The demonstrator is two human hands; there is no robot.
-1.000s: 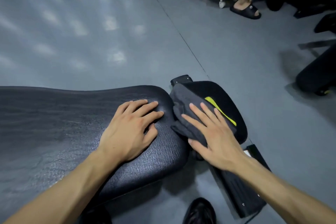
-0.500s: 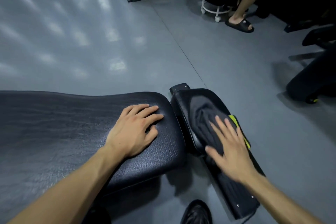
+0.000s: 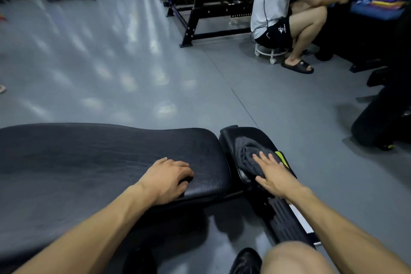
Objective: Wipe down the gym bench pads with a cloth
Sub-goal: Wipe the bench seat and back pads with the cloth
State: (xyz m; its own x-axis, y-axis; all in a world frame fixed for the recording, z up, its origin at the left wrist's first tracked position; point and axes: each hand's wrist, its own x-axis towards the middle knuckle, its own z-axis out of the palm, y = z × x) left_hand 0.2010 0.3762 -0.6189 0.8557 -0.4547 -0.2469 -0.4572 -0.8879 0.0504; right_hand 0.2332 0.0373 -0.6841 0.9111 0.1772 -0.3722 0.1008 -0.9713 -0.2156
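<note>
Head view, looking forward and down. My right hand (image 3: pixel 274 177) lies flat, fingers straight and slightly fanned, pressing a dark grey cloth (image 3: pixel 249 158) onto the smaller bench pad (image 3: pixel 249 134). The cloth is bunched into folds and covers the middle of that pad, its near edge drooping over the pad's left rim; my fingertips rest on its right portion. A yellow-green strip (image 3: pixel 282 157) shows at the pad's right edge, just beside my fingers. Whether the strip belongs to the pad or the cloth cannot be told.

My left hand (image 3: pixel 168 179) rests palm down on the long bench pad (image 3: pixel 100 158), near its right end and close to the near edge, the fingers loosely bent over the textured black surface and holding nothing. The two pads sit side by side with a narrow gap between them; the smaller one tilts down toward me, and a black frame rail (image 3: pixel 285 222) runs from beneath it toward the lower right.

My bare knee (image 3: pixel 293 259) and a black shoe (image 3: pixel 245 261) appear at the bottom edge. On the grey floor (image 3: pixel 133 69) beyond, a seated person (image 3: pixel 280 6) in a light shirt and dark shorts sits on a small white wheeled stool (image 3: pixel 270 52), beside a black rack frame (image 3: pixel 195 18).
</note>
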